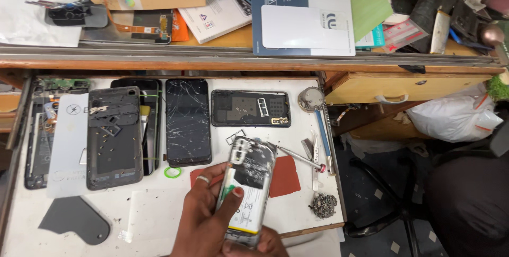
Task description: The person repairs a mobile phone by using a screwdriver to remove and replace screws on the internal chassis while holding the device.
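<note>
I see my left hand (204,212) with its grip closed around the opened phone (248,190), thumb across its flat white battery, raised above the white surface (159,204). My right hand (254,246) supports the phone's lower end from beneath; its fingers are hidden. A phone with cracked glossy glass (187,122) lies further back.

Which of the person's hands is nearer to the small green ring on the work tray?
Left. The left hand, gripping the opened phone, sits just below and right of the green ring. The right hand is lower, under the phone's bottom end.
</note>
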